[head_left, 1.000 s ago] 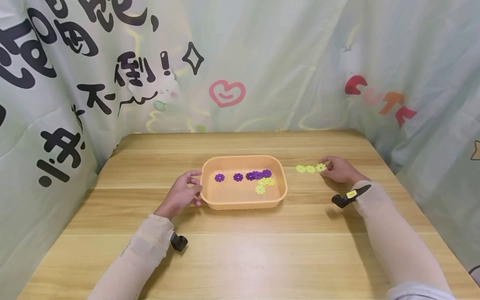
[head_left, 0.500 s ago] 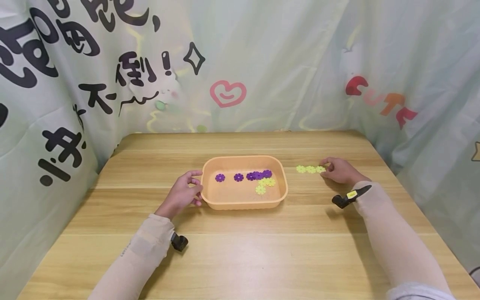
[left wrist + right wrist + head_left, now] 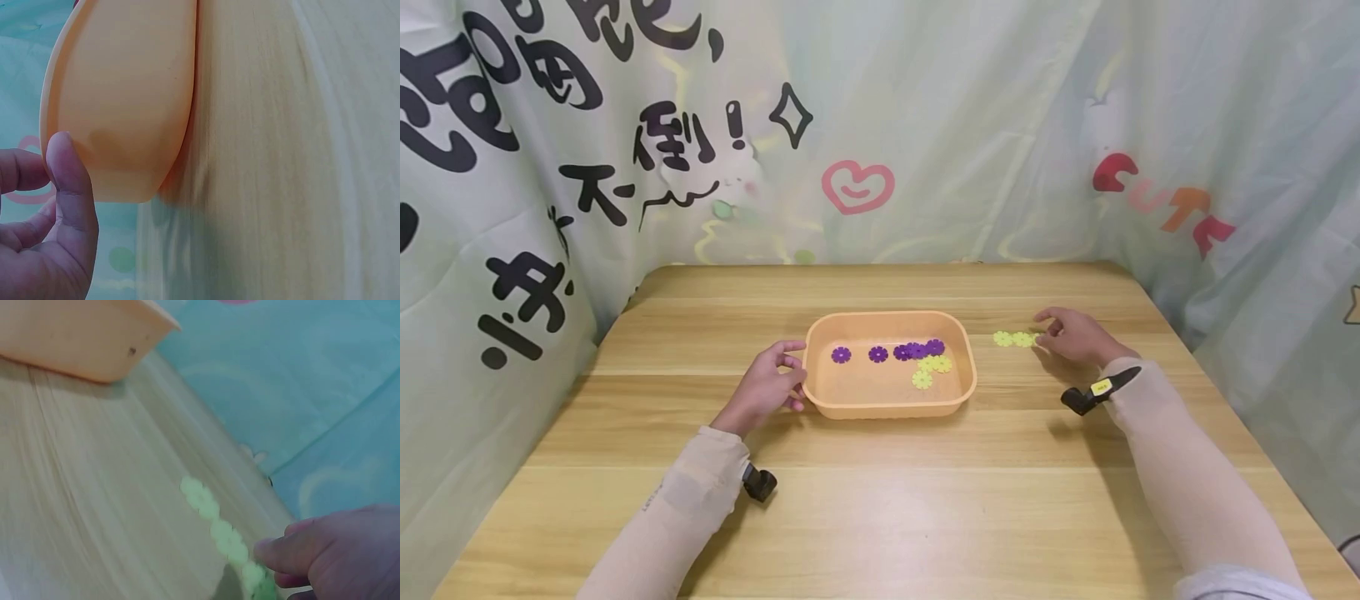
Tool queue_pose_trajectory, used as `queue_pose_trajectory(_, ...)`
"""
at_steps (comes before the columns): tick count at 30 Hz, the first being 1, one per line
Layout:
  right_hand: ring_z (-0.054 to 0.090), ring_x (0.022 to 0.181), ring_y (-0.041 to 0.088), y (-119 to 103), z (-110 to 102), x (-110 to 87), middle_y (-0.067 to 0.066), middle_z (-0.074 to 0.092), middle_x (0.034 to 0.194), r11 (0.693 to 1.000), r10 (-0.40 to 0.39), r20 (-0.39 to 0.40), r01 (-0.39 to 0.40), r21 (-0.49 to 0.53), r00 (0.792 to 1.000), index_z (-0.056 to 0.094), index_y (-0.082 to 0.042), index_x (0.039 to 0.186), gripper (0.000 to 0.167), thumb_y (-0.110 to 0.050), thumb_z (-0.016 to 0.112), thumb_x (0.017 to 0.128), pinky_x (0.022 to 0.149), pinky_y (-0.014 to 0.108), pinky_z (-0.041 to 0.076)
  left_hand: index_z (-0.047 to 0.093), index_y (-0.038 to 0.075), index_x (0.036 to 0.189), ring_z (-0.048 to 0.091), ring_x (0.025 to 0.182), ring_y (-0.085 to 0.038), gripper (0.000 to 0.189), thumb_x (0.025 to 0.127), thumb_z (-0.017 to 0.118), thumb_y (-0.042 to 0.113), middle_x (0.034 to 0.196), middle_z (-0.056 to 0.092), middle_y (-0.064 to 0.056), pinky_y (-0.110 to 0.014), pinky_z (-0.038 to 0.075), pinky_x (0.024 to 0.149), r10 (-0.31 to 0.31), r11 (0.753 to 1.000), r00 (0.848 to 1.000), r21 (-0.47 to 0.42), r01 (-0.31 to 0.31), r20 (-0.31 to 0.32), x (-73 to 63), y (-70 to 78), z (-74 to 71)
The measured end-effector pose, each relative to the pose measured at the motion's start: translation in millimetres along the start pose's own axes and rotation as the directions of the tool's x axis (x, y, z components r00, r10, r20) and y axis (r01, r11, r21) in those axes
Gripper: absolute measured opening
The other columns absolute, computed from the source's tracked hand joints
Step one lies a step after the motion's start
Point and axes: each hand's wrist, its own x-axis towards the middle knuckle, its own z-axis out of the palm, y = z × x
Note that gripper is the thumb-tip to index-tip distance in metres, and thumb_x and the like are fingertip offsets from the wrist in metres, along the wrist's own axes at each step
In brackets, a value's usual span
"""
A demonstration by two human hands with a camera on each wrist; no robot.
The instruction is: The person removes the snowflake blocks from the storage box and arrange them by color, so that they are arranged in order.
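Note:
A shallow orange plastic tub rests on the wooden table. My left hand pinches its left rim, the thumb inside and the index finger behind the wall. To the right of the tub, three yellow flower-shaped plastic discs lie in a row. Over the right end of that row is my right hand, index finger and thumb apart, the thumb overlapping the last disc. In the right wrist view the thumb is right beside the end of the yellow row, with the other fingers partly hidden beneath.
Inside the tub lie several purple flower-shaped discs and three yellow discs, some overlapping at the right side. A printed curtain hangs along the table's back edge and sides. Each wrist carries a small black camera.
My right hand has shifted slightly left, so its fingers now cover part of the last yellow disc, which showed whole a second ago. The left hand and tub stay put.

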Motion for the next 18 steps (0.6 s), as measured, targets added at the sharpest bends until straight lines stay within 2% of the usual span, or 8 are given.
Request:
queue_pose_trajectory(5,0.059,0.079,0.027,-12,-3,5.0,0.015,0.061,0.091,0.999,-0.033,0.001,0.033,0.026,0.999,0.052,0.007,0.127,0.04,-0.014,0.062,0.094,0.063,0.034,0.05,0.039,0.003,0.143,0.057,0.069,-0.021,0.052,0.093,0.052,-0.006,0.11,0.045,-0.017,-0.031,0.058,0.055,-0.004,1.0,1.0,-0.002,0.004,0.001,-0.8,2.3,0.7)
queue_pose_trajectory(12,0.06,0.078,0.025,-32,-5,12.9,0.013,0.062,0.09,0.995,-0.104,0.009,0.104,-0.003,0.995,0.054,0.005,0.127,0.039,-0.014,0.062,0.094,0.063,0.035,0.052,0.04,0.003,0.142,0.056,0.069,-0.021,0.052,0.093,0.052,-0.007,0.11,0.044,-0.017,-0.031,0.058,0.055,-0.001,1.0,1.0,-0.004,0.001,0.001,-2.7,4.1,1.3)
queue_pose_trajectory(18,0.06,0.073,0.023,-55,-4,19.6,0.011,0.061,0.087,0.982,-0.189,0.013,0.189,-0.003,0.982,0.056,0.005,0.124,0.036,-0.011,0.063,0.093,0.064,0.036,0.052,0.04,0.004,0.141,0.056,0.069,-0.021,0.051,0.093,0.051,-0.006,0.11,0.044,-0.017,-0.031,0.058,0.055,-0.003,1.0,1.0,-0.008,0.003,0.001,-2.5,3.3,1.1)
